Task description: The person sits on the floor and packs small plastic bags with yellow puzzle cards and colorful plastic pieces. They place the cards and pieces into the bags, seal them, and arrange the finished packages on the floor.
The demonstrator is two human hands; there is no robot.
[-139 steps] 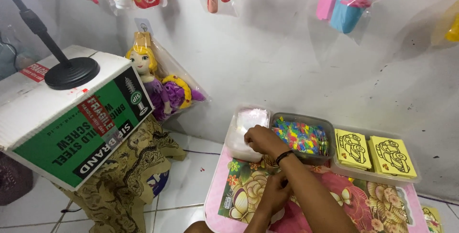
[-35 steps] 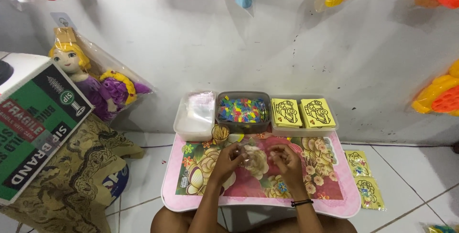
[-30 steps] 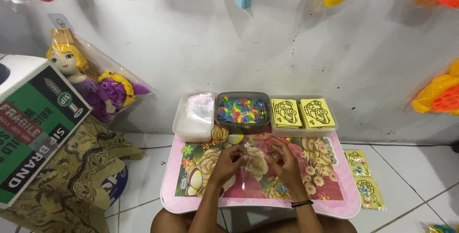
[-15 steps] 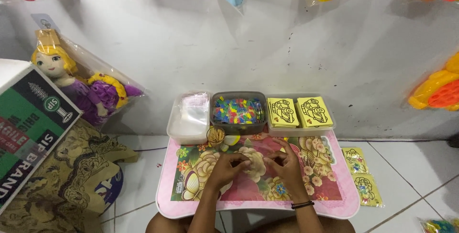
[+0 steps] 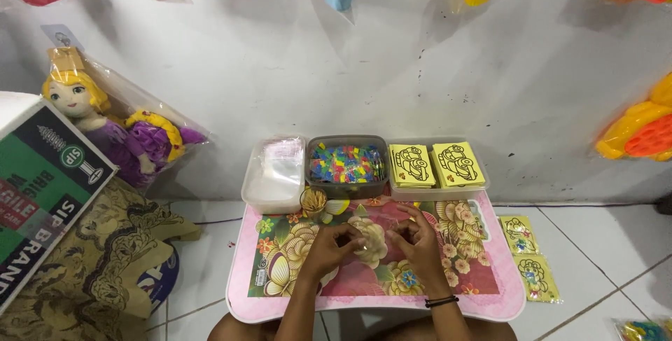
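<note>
Your left hand and right hand meet over the middle of the pink floral worktop, fingers pinched on something small and clear between them; what it is, you cannot tell. Keep it low over the worktop, just before the tub of coloured pieces, and steady both wrists so nothing slips.

Between my left hand and my right hand I pinch a small clear plastic packet, almost see-through and hard to make out. It hovers just above the floral pink tray table, near its middle.
</note>
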